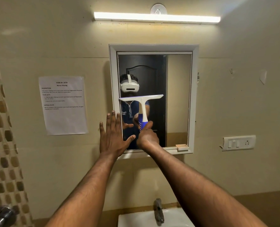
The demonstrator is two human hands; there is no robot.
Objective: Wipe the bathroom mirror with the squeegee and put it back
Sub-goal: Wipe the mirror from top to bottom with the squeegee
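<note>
Right hand (148,136) closed around blue grip of squeegee (141,102); blade horizontal across left half of mirror (177,99), mid-height, likely positioned for downward stroke. Left hand (112,138) open, empty, flat across frame edge, likely steadying mirror.

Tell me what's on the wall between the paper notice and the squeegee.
In the head view, the open left hand lies flat over the mirror's white left frame, between the notice and the squeegee held by the right hand. Otherwise bare wall.
</note>
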